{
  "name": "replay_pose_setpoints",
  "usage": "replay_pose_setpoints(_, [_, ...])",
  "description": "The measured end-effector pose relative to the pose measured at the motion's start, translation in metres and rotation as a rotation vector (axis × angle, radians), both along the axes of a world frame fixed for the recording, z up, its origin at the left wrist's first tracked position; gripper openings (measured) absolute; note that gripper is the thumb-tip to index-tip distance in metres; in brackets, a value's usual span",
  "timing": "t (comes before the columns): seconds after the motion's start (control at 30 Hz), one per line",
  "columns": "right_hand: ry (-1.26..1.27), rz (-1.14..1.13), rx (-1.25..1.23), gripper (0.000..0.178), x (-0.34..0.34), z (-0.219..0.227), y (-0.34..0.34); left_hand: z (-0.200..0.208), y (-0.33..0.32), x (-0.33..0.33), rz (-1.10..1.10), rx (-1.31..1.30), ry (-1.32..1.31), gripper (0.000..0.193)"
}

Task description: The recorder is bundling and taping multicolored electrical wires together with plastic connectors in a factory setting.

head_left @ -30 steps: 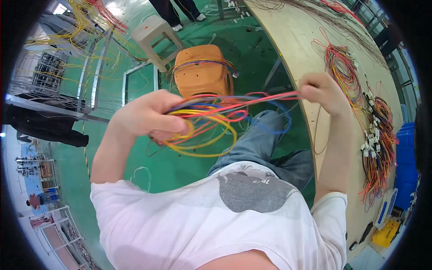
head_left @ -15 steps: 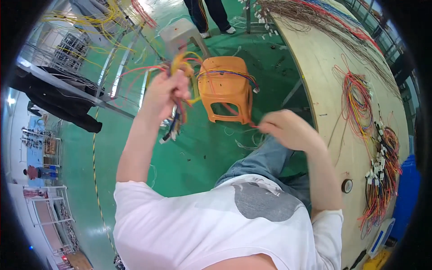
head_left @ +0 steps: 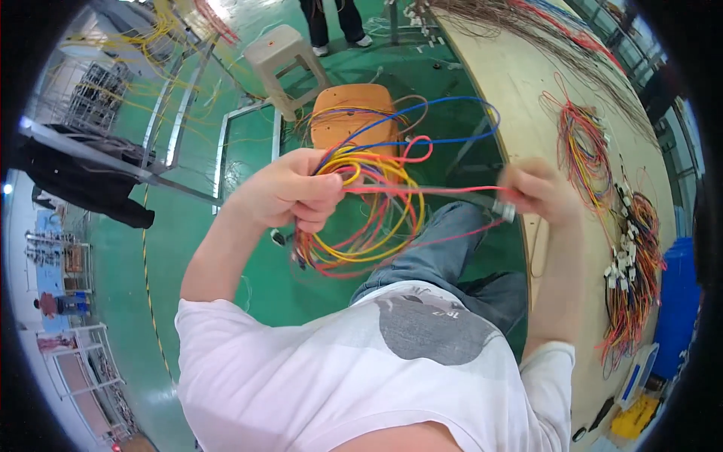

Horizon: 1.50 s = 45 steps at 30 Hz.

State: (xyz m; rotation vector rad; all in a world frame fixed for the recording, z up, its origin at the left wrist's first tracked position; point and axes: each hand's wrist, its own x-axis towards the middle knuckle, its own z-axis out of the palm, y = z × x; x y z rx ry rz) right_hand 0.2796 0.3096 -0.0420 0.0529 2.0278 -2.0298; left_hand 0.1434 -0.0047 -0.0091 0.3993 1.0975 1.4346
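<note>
My left hand is closed round a coiled wire bundle of yellow, red, blue and dark wires. The loops spread out to its right over my knee, and a blue loop sticks out toward the table. Dark and pale ends hang below the fist. My right hand, a little blurred, pinches red wires that run taut across from the bundle. A whitish connector shows at its fingertips. Behind the coil, an orange stool carries another thin bunch of wires across its seat.
A wooden table along the right bears a looped wire bundle and a heap of wires with white connectors. A grey stool stands beyond the orange one. Metal frames with a black garment are on the left.
The bundle in my left hand has swung round and its loops now open out to the right. My right hand has risen to the right, drawing red wires taut. My view has shifted slightly.
</note>
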Motion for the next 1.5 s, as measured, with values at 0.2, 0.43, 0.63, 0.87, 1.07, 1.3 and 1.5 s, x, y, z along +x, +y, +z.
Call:
replay_pose_setpoints(0.2, [0.108,-0.403,0.082,0.023,0.059,-0.024,0.055,-0.018,-0.062,-0.035,0.568,0.080,0.160,0.023])
replay_pose_setpoints(0.43, [0.110,-0.011,0.930,0.017,-0.008,-0.024,-0.095,-0.022,-0.030,-0.035,0.911,0.122,0.300,0.017])
replay_pose_setpoints(0.63, [0.523,-0.188,0.714,0.018,-0.037,0.018,-0.117,-0.028,0.032,0.015,0.245,-0.036,0.778,0.024])
replay_pose_setpoints(0.87, [0.809,0.052,1.078,0.012,0.009,0.061,-0.095,-0.009,0.056,0.022,-0.509,-0.083,0.601,0.022])
replay_pose_setpoints(1.07, [0.344,0.361,0.389,0.021,-0.005,0.073,-0.080,0.018,0.067,0.050,-0.811,0.298,1.248,0.025])
replay_pose_setpoints(1.3, [-0.036,0.309,0.013,0.031,-0.001,0.026,-0.066,0.014,0.052,0.079,0.027,0.167,1.224,0.022])
replay_pose_setpoints(1.5, [0.489,-0.712,0.590,0.020,0.012,0.055,-0.034,-0.018,0.070,0.064,0.378,-0.025,0.559,0.021])
